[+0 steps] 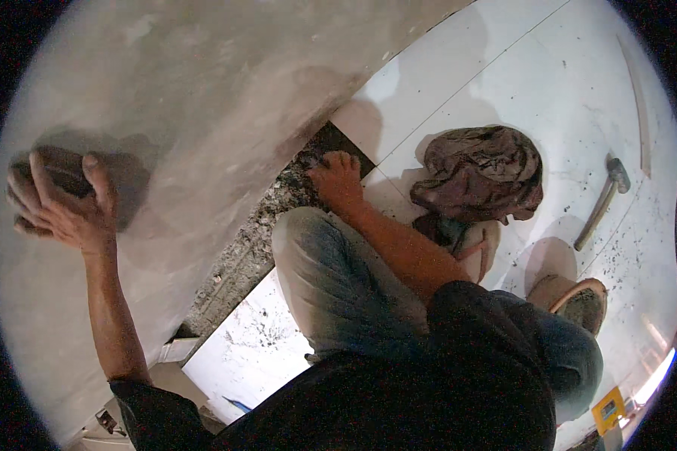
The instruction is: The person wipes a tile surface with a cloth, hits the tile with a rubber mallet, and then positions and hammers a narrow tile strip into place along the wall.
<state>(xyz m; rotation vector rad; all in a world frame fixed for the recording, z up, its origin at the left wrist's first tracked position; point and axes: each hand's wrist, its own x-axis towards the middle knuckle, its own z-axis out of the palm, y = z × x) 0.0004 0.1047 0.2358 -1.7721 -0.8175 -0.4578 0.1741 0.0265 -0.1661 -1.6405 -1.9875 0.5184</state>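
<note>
At the far left, my left hand (64,207) is pressed toward the grey plastered wall (226,98), thumb and fingers spread around a dark, rounded lump (64,174) whose kind I cannot make out. My right hand (338,184) reaches down to the wall's foot, its fingers bent over the rough edge of a dark strip (346,146). What lies beneath those fingertips is hidden. Crumbly grey mortar (241,248) runs along the wall from there. My bent knee (308,240) is right beside the mortar.
A crumpled dark cloth or bag (481,169) lies on the white tiled floor (519,90). Farther right are a hammer (605,199), a bucket (553,293) and a yellow object (608,410). Crumbs dot a white tile (252,327) with a blue pen-like item (237,404).
</note>
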